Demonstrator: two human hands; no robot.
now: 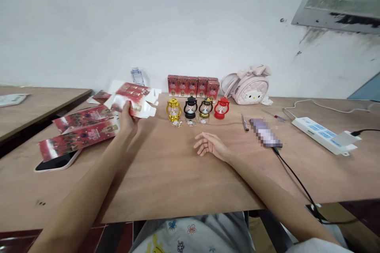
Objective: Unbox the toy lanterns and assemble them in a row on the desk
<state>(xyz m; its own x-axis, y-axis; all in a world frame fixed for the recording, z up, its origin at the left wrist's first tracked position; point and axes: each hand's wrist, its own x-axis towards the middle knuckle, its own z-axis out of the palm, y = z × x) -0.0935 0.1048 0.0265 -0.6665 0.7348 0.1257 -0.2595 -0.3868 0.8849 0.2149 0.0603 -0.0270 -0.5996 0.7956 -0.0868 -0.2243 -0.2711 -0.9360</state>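
My left hand (128, 120) grips a flat, unfolded cardboard box (133, 97), red-printed with white flaps, raised a little over the table. Under and left of it lie more flat red boxes (80, 140). My right hand (210, 145) rests at the middle of the table, fingers loosely curled and apart, holding nothing. Beyond it stand small lanterns in a row: a gold lantern (173, 110), a black lantern (190, 108), a black-and-gold lantern (206, 108) and a red lantern (221, 108). Small metallic pieces (190, 123) lie before the first three.
Several upright red boxes (192, 86) stand by the wall, with a pink bag (251, 87) to their right and a clear bottle (137, 76) to their left. A screwdriver (245, 122), a phone (265, 132) on a cable and a power strip (323, 134) lie rightward. Another phone (57, 162) lies left.
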